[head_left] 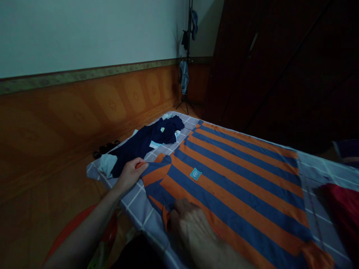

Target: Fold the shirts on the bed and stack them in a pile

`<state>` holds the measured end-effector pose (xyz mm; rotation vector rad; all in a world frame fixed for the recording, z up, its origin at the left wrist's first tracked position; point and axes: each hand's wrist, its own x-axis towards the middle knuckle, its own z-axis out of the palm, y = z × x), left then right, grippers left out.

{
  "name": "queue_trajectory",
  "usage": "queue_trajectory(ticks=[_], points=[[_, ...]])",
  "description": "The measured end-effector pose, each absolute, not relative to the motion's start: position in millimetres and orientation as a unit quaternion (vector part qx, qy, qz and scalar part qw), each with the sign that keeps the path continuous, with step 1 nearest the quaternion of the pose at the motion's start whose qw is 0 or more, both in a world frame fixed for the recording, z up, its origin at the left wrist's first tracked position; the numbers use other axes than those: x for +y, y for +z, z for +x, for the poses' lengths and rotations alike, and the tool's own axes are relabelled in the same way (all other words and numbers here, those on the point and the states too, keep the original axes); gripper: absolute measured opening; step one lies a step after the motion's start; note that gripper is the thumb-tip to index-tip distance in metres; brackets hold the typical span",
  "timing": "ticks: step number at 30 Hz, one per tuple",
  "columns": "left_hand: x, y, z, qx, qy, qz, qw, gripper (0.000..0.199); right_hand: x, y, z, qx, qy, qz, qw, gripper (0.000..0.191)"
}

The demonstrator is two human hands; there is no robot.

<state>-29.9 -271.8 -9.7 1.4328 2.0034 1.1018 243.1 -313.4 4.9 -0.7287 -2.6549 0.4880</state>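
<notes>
An orange and blue striped shirt [238,183] lies spread over a bed or table covered with a grey checked cloth [140,211]. A small light-blue patch [195,174] shows on its stripes. My left hand [133,172] pinches the end of the shirt's short sleeve near the cover's left edge. Closer to me, my right hand [187,220] has its fingers curled into the shirt's near side, where the fabric bunches up. The fingertips of my right hand are partly hidden behind its back.
Dark navy and white clothing [146,136] lies at the far left of the cover. Red fabric [342,205] sits at the right. An orange-red basin [110,228] stands on the floor at lower left. A coat stand [188,48] and dark wardrobe [269,74] are behind.
</notes>
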Motion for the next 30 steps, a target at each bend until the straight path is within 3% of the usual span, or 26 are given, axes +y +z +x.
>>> queue_trajectory(ticks=[4,11,13,16,18,20,22,27,30], points=[[-274,-13,-43,0.719,0.422,0.508,0.217,0.022,-310,0,233,-0.928,0.189,-0.274,0.166,0.016],[-271,-3,-39,0.717,0.358,0.518,0.299,0.028,-308,11,229,-0.924,0.267,-0.27,0.046,0.01],[-269,1,-36,0.731,0.314,0.55,0.253,0.032,-306,17,227,-0.923,0.265,-0.277,0.044,0.011],[-267,2,-30,0.768,0.21,0.586,0.15,0.031,-303,16,224,-0.928,0.249,-0.269,0.059,0.023],[-267,2,-28,0.775,0.161,0.594,0.146,0.027,-300,7,221,-0.94,0.245,-0.231,0.061,0.047],[-268,4,-26,0.758,0.164,0.601,0.194,0.021,-299,-3,221,-0.947,0.251,-0.194,0.049,0.07],[-270,6,-26,0.727,0.224,0.59,0.271,0.016,-298,-7,222,-0.947,0.267,-0.174,0.025,0.077],[-271,8,-31,0.621,0.425,0.439,0.49,0.027,-287,22,222,-0.923,0.303,-0.229,0.056,0.064],[-266,8,-33,0.575,0.467,0.388,0.548,0.038,-272,37,208,-0.92,0.271,-0.273,0.077,0.055]])
